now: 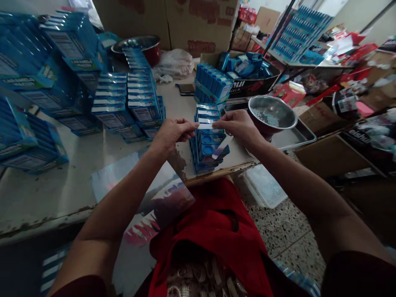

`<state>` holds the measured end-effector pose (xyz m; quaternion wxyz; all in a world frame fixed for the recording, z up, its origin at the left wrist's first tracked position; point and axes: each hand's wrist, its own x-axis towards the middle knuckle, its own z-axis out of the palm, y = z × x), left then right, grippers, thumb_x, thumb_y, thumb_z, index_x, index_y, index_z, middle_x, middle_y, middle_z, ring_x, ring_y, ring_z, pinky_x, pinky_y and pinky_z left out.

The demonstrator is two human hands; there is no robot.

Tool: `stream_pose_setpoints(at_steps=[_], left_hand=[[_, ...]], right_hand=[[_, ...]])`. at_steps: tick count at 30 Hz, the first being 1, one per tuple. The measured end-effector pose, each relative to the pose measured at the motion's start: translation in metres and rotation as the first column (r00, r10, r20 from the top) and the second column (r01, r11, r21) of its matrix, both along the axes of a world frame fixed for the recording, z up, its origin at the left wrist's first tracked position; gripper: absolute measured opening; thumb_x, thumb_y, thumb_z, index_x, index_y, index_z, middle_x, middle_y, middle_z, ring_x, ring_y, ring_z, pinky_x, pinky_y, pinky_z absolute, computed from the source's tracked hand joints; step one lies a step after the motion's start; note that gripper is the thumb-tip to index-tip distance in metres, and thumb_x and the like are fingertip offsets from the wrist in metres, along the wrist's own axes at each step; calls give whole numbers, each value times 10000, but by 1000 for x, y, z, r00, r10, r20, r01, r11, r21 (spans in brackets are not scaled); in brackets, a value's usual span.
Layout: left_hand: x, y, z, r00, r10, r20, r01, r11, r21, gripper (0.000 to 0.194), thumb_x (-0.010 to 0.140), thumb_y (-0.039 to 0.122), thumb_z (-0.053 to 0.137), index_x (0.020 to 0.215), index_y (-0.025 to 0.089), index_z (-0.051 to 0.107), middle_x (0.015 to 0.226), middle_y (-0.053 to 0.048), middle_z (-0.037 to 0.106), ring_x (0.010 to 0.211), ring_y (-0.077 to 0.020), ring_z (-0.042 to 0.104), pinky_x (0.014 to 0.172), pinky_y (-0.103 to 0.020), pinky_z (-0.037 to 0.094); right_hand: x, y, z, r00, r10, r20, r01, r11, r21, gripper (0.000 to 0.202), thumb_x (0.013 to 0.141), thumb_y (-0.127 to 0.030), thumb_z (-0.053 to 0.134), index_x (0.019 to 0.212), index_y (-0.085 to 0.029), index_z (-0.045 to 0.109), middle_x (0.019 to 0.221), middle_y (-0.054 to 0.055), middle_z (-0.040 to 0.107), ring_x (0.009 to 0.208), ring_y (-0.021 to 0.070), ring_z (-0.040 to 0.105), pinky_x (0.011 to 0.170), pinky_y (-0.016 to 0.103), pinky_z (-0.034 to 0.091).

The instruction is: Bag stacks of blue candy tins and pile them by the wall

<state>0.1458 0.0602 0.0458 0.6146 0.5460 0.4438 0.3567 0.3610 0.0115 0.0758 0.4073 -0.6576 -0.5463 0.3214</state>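
A small white strip [205,126] is stretched level between my two hands, over a row of blue boxes [208,152] near the table's front edge. My left hand [178,133] pinches its left end, and my right hand [236,127] pinches the right end. Below the strip, round blue cavities show on the front boxes, and a loose pale strip [222,147] slants across them. Behind this row stands another group of upright blue packs [213,82].
Stacks of blue boxes [111,111] fill the table's left side. To the right, a metal bowl [272,113] with small pale pieces sits on a metal tray [301,134]. A phone [186,89], a plastic bag [176,64] and a carton of blue packs [247,66] lie farther back.
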Motion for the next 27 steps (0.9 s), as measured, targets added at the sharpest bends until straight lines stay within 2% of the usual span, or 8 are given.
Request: stream_pose_setpoints(at_steps=[4,13,17,19,22,24,26,27], left_hand=[[-2,4,-6,1000,-9,-3,9,1000,-13,414,575,439,965,645,172,657,631,-18,665,507,-73,464,494,-230,344],[0,11,-20,999,-32,7,33,999,-38,392,603,435,941,655,179,650,629,-12,643,507,-75,470,479,-229,342],[6,13,-40,993,-61,101,77,984,-162,473,576,463,1001,695,179,642,615,17,592,497,-54,459,460,-197,320],[11,12,-54,989,-70,133,101,963,-250,561,543,548,1018,712,184,626,617,25,579,488,-51,453,452,-192,309],[16,7,-71,990,-111,89,134,937,-323,656,547,702,975,710,203,580,601,31,555,465,-60,421,445,-214,280],[14,1,-74,996,-87,7,86,966,-243,653,615,752,916,719,221,551,599,27,558,471,-80,421,460,-237,284],[8,-9,-68,995,56,-80,-56,998,1,575,715,711,868,770,233,555,629,18,591,530,-116,493,517,-259,356],[4,-15,-62,983,150,-108,-132,979,154,514,768,668,844,802,237,565,652,14,609,578,-136,540,564,-271,400]], right_hand=[[0,11,-2,996,1,93,5,998,-60,255,712,-276,925,629,-161,713,505,-24,547,469,77,424,448,239,347],[3,16,-9,989,31,146,-16,994,-105,267,732,-269,892,625,-168,668,543,-15,581,481,88,463,467,249,380],[11,23,-16,978,34,207,-24,998,-54,349,688,-255,923,574,-199,598,501,-37,526,491,89,422,472,248,337],[14,21,-17,980,35,195,-25,998,-51,355,680,-259,930,588,-204,593,501,-46,517,498,91,420,480,248,319],[14,10,-13,991,9,132,-2,998,-56,320,722,-241,903,626,-200,600,537,-37,542,521,97,440,505,257,319],[12,0,-9,997,-13,76,15,999,-32,321,753,-242,894,643,-200,596,559,-34,542,537,96,439,522,260,320],[9,-7,-4,999,-20,26,20,1000,-7,343,781,-270,898,656,-205,585,577,-36,531,546,93,433,528,259,319],[7,-10,-2,1000,-20,13,20,1000,1,353,788,-279,901,661,-207,579,588,-36,529,550,93,433,530,259,320]])
